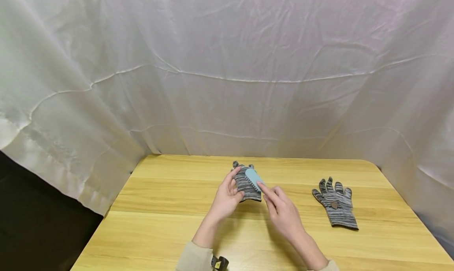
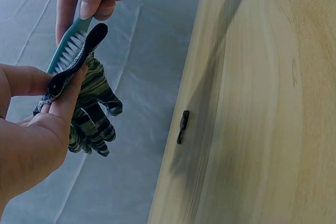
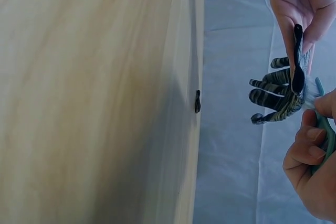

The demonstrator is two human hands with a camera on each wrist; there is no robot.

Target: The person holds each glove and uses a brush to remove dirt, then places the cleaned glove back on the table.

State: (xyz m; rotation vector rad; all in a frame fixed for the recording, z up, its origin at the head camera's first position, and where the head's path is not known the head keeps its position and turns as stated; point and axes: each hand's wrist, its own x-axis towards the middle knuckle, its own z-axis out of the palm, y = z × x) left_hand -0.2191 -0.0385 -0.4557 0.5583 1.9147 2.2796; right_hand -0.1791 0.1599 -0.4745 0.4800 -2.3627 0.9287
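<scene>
My left hand (image 1: 227, 194) pinches a grey-and-black striped knit glove (image 1: 244, 186) by its side, holding it above the table with its fingers pointing away. In the left wrist view, the thumb is on one face of the glove and fingers are on the other, near the dark cuff edge. A light blue brush (image 1: 254, 179) is gripped by its handle in my right hand (image 1: 283, 213), the index finger stretched along its back. White bristles (image 2: 71, 51) touch the glove's face.
A second striped glove (image 1: 340, 210) with a brown patch lies flat on the wooden table (image 1: 159, 223), to the right. A small dark thing (image 2: 182, 127), its kind unclear, lies near the table's far edge. Pale curtain (image 1: 227, 105) hangs behind the table.
</scene>
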